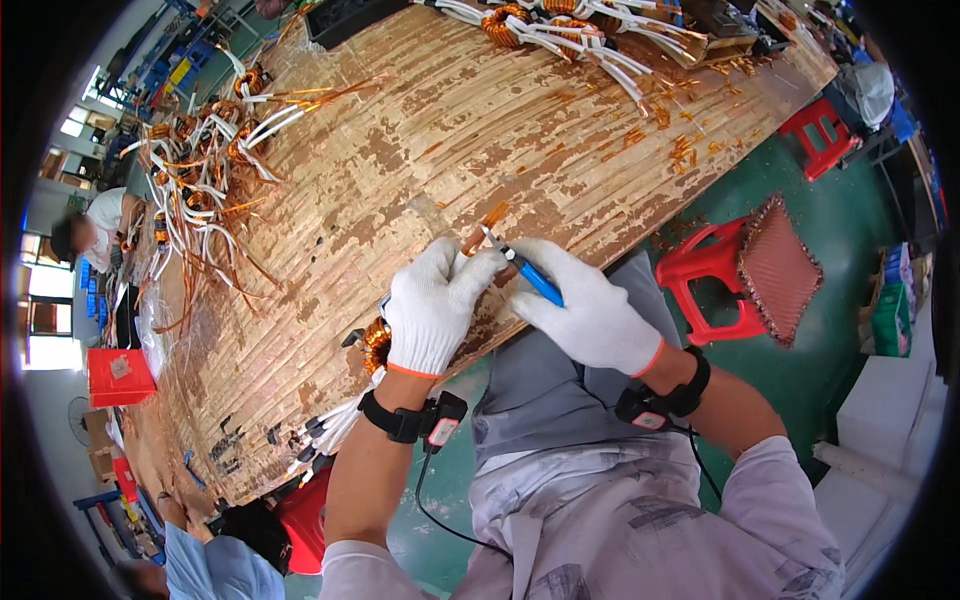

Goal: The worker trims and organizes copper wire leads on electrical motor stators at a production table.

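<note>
My left hand (435, 300), in a white knit glove, is closed around a wire lead (472, 242) with a copper-brown end pointing up and away. A toroidal copper coil (377, 346) shows beside that wrist, partly covered; whether the lead belongs to it is hidden. In my right hand (590, 310), also gloved, are blue-handled cutters (535, 276), their metal jaws right beside the wire lead. Thin copper-coloured strips (495, 213) lie just past the jaws. Both hands are over the table's near edge.
A worn wooden table (400, 170) carries heaped coils with white leads (195, 190) at left and more coils (560, 30) at the back. Copper scraps (683, 150) are scattered at right. A red stool (705, 280) stands on the right; a person in blue (215, 565) is at lower left.
</note>
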The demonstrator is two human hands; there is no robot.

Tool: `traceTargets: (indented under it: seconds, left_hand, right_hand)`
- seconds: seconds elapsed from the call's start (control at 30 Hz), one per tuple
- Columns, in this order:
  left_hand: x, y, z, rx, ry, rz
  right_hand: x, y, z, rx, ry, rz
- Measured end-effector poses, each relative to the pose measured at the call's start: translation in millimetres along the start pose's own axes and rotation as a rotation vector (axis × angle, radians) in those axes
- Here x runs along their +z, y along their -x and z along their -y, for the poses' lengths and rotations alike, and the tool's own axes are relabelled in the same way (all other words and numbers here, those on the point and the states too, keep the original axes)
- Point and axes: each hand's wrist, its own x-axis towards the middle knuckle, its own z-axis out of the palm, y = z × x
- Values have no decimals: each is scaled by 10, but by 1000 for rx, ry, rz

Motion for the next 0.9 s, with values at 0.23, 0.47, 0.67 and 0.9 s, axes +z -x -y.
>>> traceTargets:
  seconds: [0.23, 0.47, 0.67, 0.9]
  left_hand:
    - [-165, -236, 184, 5, 593, 269]
    - [-234, -340, 120, 15, 630, 484]
    - [-195, -377, 113, 20, 650, 501]
    - [-170, -326, 121, -8, 717, 543]
  right_hand:
    - [-333, -144, -116, 131, 154, 28]
    - [-410, -325, -13, 135, 364, 222]
    - [-500, -333, -6, 67, 417, 228]
    - [-430, -346, -60, -11, 379, 27]
